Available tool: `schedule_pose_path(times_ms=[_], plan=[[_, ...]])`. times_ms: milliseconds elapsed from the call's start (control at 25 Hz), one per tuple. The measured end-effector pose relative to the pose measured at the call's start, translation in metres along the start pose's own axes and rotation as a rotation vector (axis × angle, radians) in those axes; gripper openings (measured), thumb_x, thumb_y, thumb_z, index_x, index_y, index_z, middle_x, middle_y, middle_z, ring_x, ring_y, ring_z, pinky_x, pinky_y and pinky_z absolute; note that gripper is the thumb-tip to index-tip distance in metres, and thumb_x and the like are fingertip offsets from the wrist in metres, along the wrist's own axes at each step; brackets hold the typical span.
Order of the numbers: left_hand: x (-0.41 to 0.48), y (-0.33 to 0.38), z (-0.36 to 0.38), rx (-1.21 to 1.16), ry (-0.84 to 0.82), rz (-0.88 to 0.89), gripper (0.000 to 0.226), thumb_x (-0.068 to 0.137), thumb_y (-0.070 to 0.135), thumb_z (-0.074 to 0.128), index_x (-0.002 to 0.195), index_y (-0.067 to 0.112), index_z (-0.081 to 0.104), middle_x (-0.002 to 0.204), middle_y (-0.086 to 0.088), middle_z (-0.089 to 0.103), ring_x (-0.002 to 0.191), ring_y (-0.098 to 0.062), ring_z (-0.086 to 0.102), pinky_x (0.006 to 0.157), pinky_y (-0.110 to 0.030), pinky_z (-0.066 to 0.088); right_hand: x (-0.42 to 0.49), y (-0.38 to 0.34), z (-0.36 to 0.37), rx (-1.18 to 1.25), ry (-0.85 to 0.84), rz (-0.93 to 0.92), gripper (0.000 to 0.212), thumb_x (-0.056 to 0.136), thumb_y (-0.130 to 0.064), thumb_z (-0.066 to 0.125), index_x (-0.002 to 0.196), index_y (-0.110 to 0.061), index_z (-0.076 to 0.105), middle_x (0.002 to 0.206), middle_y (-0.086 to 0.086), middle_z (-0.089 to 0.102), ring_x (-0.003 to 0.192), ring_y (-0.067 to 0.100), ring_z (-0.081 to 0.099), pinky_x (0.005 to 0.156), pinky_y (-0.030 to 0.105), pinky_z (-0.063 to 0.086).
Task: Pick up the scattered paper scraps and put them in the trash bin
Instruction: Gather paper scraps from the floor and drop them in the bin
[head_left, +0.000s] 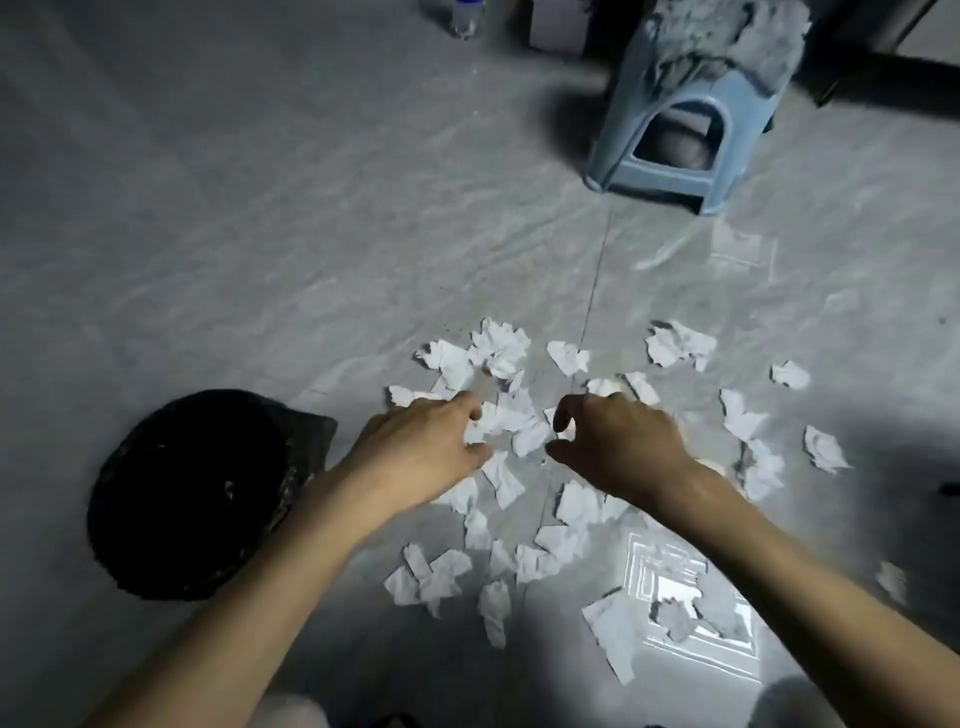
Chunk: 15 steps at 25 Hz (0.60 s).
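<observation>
Centre frame, left hand (415, 447) and right hand (618, 447), fingers curled, pinch at paper scraps (511, 421); trash bin (192, 493) lower left.

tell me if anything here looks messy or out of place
Yes: torn white paper scraps lie scattered over the grey floor around both hands, all outside the black-lined trash bin at the left. The left hand and right hand reach into the pile's middle.
</observation>
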<state>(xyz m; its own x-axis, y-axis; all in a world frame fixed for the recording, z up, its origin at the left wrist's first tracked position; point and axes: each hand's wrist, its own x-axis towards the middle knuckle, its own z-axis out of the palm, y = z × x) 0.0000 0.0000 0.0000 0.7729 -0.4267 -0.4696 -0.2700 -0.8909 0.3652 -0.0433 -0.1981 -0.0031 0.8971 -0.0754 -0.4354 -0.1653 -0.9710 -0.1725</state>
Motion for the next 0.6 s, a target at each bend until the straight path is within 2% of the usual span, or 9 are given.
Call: schedule_pose_path(times_ms=[160,320,440,480,600], plan=[[0.054,-0.047,0.092,0.022,-0.068,-0.030,0.032,0.082,0.050,0.050,0.108,0.031,0.052,0.109,0.007,0.068,0.101,-0.023,0.061,0.074,-0.034,0.043,0.055,-0.005,0.116,-0.075,-0.163,-0.006,0.035,0.083,-0.043,0.058,0.113,-0.024,0.060,0.112,0.005,0.064,0.103,0.029,0.063,0.074,0.032,0.040],[0.079,-0.078,0.158,0.024,-0.168,0.043,0.023,0.085,0.036,0.050,0.105,0.026,0.056,0.111,0.000,0.068,0.097,-0.024,0.062,0.075,-0.032,0.045,0.071,0.010,0.197,-0.101,-0.270,-0.076,0.038,0.084,-0.044,0.062,0.117,-0.025,0.059,0.116,0.003,0.066,0.105,0.028,0.064,0.081,0.034,0.046],[0.078,-0.097,0.203,0.134,-0.396,0.083,0.024,0.084,0.030,0.050,0.104,0.021,0.058,0.110,-0.006,0.067,0.096,-0.028,0.061,0.074,-0.032,0.046,0.066,0.026,0.235,-0.074,-0.311,-0.186,0.040,0.084,-0.044,0.065,0.120,-0.027,0.057,0.118,0.000,0.065,0.104,0.025,0.064,0.081,0.032,0.047],[0.078,-0.103,0.216,0.159,-0.427,0.093,0.025,0.083,0.030,0.053,0.106,0.020,0.058,0.111,-0.008,0.066,0.098,-0.029,0.061,0.076,-0.033,0.047,0.063,0.025,0.251,-0.057,-0.283,-0.237,0.042,0.083,-0.045,0.066,0.120,-0.027,0.058,0.119,-0.001,0.065,0.102,0.024,0.064,0.080,0.030,0.047],[0.079,-0.118,0.249,0.237,-0.350,0.106,0.034,0.080,0.031,0.059,0.112,0.019,0.054,0.115,-0.009,0.063,0.104,-0.031,0.059,0.074,-0.032,0.042,0.049,0.014,0.309,-0.088,-0.243,-0.428,0.051,0.084,-0.043,0.066,0.130,-0.028,0.053,0.132,0.002,0.059,0.106,0.026,0.064,0.083,0.032,0.048]])
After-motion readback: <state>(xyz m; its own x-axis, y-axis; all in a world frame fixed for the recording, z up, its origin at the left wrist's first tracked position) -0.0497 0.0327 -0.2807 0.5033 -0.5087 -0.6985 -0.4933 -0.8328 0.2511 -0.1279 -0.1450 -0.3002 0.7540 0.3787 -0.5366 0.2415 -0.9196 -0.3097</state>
